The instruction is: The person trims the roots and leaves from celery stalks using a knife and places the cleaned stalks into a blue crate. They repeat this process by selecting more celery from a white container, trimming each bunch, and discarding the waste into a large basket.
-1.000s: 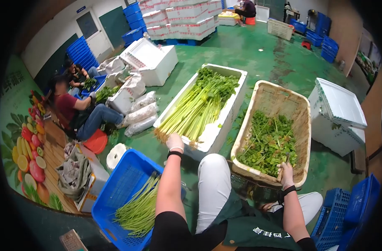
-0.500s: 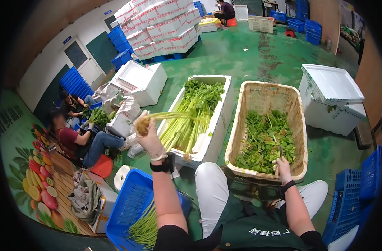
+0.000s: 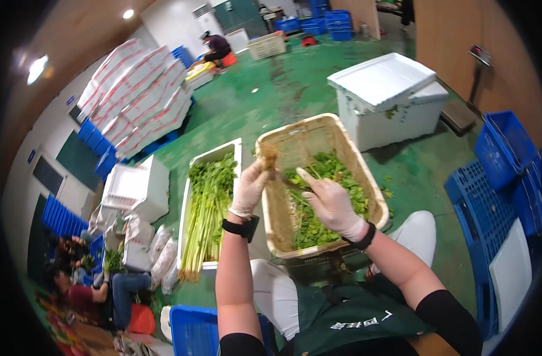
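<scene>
My left hand (image 3: 251, 188), gloved, is closed around a celery plant just below its pale, stringy root end (image 3: 269, 155), which points up. The rest of that plant is mostly hidden by my hand. Close beside it, my right hand (image 3: 333, 206), also gloved, grips a small knife (image 3: 291, 183) with the index finger stretched along it; the blade reaches toward the root end. Both hands are over a dirty cream plastic basket (image 3: 377, 204) containing loose celery leaves (image 3: 327, 228). To its left, a white foam box (image 3: 238, 163) holds long celery stalks (image 3: 208, 213).
A blue crate (image 3: 194, 326) stands by my left leg. Lidded white foam boxes (image 3: 389, 118) sit beyond the basket. Blue crates (image 3: 505, 142) and a blue pallet (image 3: 469, 190) are at right. Other people (image 3: 84, 296) sit at left; another person (image 3: 217, 47) sits farther back.
My left hand has brought the celery root from over the foam box to the basket. My right hand has risen from the basket's near rim to meet it. The view has turned right.
</scene>
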### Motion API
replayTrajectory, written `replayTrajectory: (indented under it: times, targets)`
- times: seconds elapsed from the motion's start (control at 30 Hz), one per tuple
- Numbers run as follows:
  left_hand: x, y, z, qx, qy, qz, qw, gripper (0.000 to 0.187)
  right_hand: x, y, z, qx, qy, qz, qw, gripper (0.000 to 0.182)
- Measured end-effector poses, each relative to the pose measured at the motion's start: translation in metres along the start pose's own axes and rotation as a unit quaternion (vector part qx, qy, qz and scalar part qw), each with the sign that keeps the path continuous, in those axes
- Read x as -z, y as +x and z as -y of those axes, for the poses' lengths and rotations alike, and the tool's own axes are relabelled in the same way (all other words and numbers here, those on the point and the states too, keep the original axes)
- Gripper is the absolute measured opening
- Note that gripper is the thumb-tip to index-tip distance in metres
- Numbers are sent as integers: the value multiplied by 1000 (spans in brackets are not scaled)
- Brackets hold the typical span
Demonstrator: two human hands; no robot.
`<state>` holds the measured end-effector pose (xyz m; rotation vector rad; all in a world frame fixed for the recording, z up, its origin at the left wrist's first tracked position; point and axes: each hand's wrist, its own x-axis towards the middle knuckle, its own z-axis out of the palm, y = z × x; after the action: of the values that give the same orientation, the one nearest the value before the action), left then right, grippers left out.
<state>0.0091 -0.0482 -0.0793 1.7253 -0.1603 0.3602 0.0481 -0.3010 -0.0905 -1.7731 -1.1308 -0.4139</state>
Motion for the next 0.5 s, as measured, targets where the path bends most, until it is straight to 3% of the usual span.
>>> replayTrajectory:
  times: [0.07,0.13,0.2,0.3,0.4,0.5]
  targets:
    - [-43,1,7,-7,-45,-7,999,32,-10,3,-7,-24,-14,-44,999,47]
    - [-63,-1,21,-5,21,-11,1000,28,-20,1,-20,-52,-30,-63,996,47]
    - [-65,-6,36,14,56,-14,998,22,-27,-4,-30,-79,-39,-75,993,48]
    - [-78,-13,36,-40,185,-55,980,21,-29,-6,-33,-106,-23,-65,992,46]
    - [-87,-15,36,-37,143,-81,986,18,-28,-4,-35,-125,7,-55,991,43]
    - [-84,-17,33,-49,219,-91,970,20,-30,-10,-47,-115,78,-52,989,39]
